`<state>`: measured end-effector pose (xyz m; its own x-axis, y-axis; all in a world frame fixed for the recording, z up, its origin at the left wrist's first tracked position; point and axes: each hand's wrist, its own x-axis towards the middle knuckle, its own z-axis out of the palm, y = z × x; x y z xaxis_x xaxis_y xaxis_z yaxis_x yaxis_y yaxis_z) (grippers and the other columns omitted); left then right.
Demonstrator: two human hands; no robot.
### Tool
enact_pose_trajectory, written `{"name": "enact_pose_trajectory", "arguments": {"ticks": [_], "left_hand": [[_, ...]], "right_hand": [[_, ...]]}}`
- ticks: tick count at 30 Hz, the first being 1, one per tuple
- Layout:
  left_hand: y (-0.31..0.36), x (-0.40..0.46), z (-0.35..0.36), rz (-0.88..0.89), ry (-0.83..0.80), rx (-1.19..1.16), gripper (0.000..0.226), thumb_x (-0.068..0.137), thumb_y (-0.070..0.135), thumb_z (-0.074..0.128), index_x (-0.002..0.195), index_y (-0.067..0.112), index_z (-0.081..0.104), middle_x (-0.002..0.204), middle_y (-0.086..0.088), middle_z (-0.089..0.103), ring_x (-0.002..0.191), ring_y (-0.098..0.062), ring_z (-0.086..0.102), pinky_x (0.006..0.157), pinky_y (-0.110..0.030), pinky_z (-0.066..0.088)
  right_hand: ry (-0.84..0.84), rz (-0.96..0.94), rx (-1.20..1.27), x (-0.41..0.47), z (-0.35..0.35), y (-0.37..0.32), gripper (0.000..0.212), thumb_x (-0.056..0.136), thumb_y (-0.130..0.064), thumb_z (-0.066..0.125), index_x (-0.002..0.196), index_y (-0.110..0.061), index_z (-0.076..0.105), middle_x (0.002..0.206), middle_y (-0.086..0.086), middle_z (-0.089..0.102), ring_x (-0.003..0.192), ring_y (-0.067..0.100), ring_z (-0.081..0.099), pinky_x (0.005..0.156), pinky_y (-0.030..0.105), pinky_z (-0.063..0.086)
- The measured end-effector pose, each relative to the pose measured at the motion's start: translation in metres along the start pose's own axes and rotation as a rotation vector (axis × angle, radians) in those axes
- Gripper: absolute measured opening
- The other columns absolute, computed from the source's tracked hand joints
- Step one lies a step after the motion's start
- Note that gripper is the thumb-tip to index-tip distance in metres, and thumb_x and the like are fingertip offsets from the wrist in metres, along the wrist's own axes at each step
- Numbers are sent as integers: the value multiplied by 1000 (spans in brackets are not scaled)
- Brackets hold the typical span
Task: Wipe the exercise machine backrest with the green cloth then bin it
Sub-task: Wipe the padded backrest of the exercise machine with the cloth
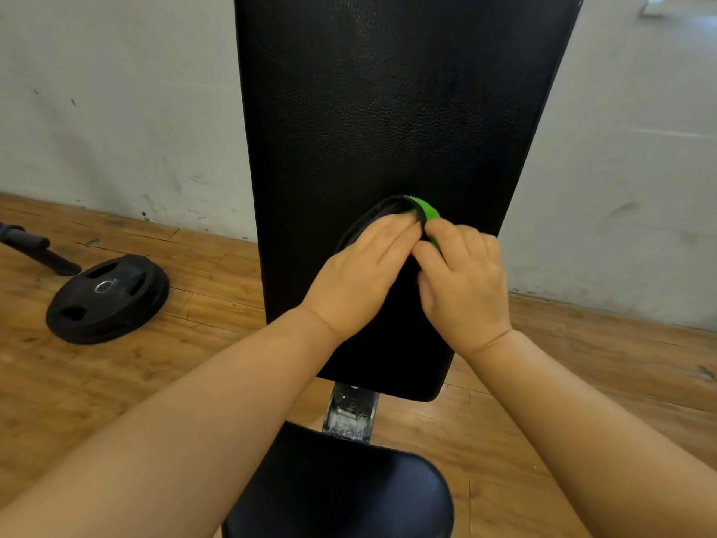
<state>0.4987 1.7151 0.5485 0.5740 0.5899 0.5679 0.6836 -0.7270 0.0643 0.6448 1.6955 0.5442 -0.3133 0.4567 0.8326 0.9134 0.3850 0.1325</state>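
Because the backrest (pixel 388 110) slopes, you press the green cloth (pixel 426 210) against its lower half with your left hand (pixel 359 281) laid flat and open, while your right hand (pixel 463 283) pinches the cloth's edge, probably to stop slipping.

- Left hand (pixel 359 281) flat, palm down, fingers together and stretched forward.
- Right hand (pixel 463 283) beside it, fingers curled, thumb tip touching left fingertips.
- Both forearms bare, converging from below.
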Motion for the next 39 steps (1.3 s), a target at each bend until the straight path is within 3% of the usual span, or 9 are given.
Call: {"name": "enact_pose_trajectory", "arguments": {"ticks": [5,9,13,17,20,26,30,33,39], "left_hand": [[-11,-19,8,10,70,149,42,83,11,45,125,6,44,124,-15,56,119,-22,41,100,-33,38],[-5,-27,15,-38,141,162,45,72,1,67,114,3,54,110,-16,57,103,-25,44,80,-38,52],[-3,-43,22,-63,16,131,61,62,-1,74,116,10,47,109,-7,39,94,-21,42,55,-27,51],[-2,-35,4,70,-73,219,53,55,3,73,106,7,58,102,-11,55,87,-24,55,45,-22,46],[-4,2,-27,159,0,320,25,73,8,51,93,6,66,90,-14,64,76,-29,62,44,-26,46],[0,59,-52,92,120,386,31,76,12,36,87,7,64,86,-13,63,75,-29,60,45,-28,44],[5,40,-37,1,147,254,29,73,4,49,99,4,62,94,-16,62,80,-32,59,52,-32,49],[9,23,-24,-48,85,164,41,65,-4,65,106,3,60,101,-17,61,86,-31,59,59,-34,54],[10,-6,-9,-13,-61,146,56,61,3,76,113,4,55,110,-15,59,97,-29,59,68,-34,57]], "right_hand": [[-52,12,34,-7,3,-4,26,86,-3,44,85,-6,69,87,11,68,75,28,59,68,33,39],[-74,64,68,-11,3,-14,26,81,-2,43,83,-6,69,85,11,67,73,28,59,65,33,44],[-166,45,63,-29,6,-19,29,78,0,40,83,-7,68,81,9,65,68,27,57,61,33,45],[-246,39,63,-38,5,-21,27,81,-3,40,83,-7,66,79,9,63,64,26,54,57,35,49],[-189,47,58,-10,-9,-10,26,80,-2,39,82,-5,64,77,13,60,63,29,51,57,36,45],[-10,72,-53,51,-24,20,24,80,2,41,80,-3,64,80,16,61,64,31,51,55,37,45],[-24,142,-26,31,-17,10,25,81,2,41,84,-3,66,86,16,63,69,32,53,58,37,48],[-71,188,12,15,-13,1,31,80,0,36,85,-4,66,89,14,64,71,31,53,59,37,48],[-182,135,21,-16,-9,-3,29,82,-7,39,87,-4,67,91,14,65,73,29,56,60,36,52]]}}
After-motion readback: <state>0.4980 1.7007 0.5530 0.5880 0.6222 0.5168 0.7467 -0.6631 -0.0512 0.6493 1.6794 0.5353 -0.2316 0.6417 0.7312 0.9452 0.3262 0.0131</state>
